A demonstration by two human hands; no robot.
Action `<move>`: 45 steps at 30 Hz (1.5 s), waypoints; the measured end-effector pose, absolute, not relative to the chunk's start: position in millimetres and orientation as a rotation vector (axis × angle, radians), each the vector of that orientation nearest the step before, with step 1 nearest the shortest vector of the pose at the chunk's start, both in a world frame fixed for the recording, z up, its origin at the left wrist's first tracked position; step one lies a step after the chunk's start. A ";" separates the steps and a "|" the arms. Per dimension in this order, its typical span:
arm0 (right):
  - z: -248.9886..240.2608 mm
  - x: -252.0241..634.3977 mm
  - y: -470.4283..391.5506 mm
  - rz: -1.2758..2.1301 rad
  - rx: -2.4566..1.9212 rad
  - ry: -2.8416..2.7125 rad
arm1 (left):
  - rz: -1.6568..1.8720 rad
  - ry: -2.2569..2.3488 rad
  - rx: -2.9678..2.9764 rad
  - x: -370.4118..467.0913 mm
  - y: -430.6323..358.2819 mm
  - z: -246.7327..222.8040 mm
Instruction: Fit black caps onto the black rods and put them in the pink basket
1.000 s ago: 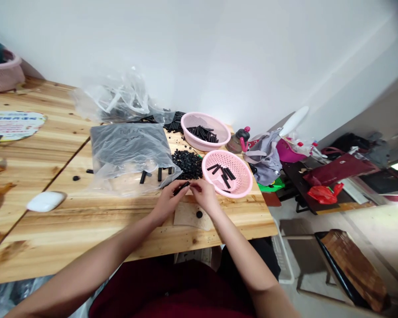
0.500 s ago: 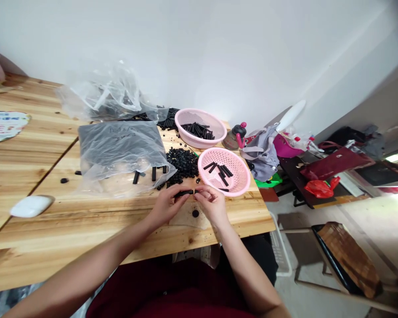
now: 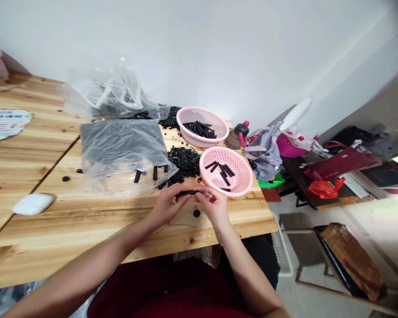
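My left hand (image 3: pixel 166 206) is closed around a short black tube (image 3: pixel 185 193), which lies level just above the table. At the tube's right end, the fingertips of my right hand (image 3: pixel 216 206) pinch a small black piece that they mostly hide. A round black piece (image 3: pixel 197 213) rests on the wood below my hands. Just beyond them is a heap of small black pieces (image 3: pixel 184 165). Several black tubes lie inside the nearer pink basket (image 3: pixel 246 179), to the right of the heap.
A second pink basket (image 3: pixel 221 140) behind holds more black tubes. Clear plastic bags (image 3: pixel 122 141) cover the table's middle left, near a white mouse-shaped object (image 3: pixel 33 204). By the wall stands a bottle with a pink handle (image 3: pixel 240 134). A stool (image 3: pixel 350 260) is on the floor at right.
The small gap between the tube and my right fingertips has closed, and they now meet at its end. The whole view has shifted slightly.
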State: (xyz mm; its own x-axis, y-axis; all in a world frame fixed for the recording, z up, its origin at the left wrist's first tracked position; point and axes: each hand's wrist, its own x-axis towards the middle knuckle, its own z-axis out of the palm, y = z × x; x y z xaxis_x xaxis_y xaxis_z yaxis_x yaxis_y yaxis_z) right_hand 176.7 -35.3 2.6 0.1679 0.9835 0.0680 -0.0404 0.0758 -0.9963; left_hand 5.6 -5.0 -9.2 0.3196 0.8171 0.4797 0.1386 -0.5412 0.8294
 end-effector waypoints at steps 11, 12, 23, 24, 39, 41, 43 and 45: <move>4.1 183.1 -38.7 1.011 -1.146 -1.248 | 1.334 0.766 2.101 3.1 -4.6 -19.4; 2.9 184.1 -38.9 0.993 -1.151 -1.281 | 1.338 0.752 2.121 3.0 -4.7 -20.3; 17.8 192.1 -43.0 1.242 -1.122 -1.156 | 1.411 0.613 2.180 2.9 -7.9 -9.6; 18.6 190.9 -43.7 1.264 -1.128 -1.119 | 1.424 0.603 2.204 3.0 -8.2 -9.0; -3.9 191.4 -37.6 1.522 -0.970 -0.888 | 1.316 0.566 2.117 4.1 -12.9 -5.1; -6.1 196.4 -35.6 1.554 -0.933 -0.891 | 1.219 0.544 2.002 1.9 -11.2 -0.3; -3.0 202.6 -38.0 1.485 -0.957 -0.994 | 1.169 0.577 1.844 0.0 -9.1 3.1; 2.4 208.6 -45.6 1.347 -1.036 -1.112 | 1.117 0.614 1.699 -0.1 -8.7 4.3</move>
State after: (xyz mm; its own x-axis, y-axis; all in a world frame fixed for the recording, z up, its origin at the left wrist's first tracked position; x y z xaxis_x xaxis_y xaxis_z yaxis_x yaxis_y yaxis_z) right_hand 208.6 -45.6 2.4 -0.0680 0.9977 0.0025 -0.1913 -0.0106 -0.9815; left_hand -0.1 -8.7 4.3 0.4503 0.8004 0.3956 -0.0947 -0.3978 0.9126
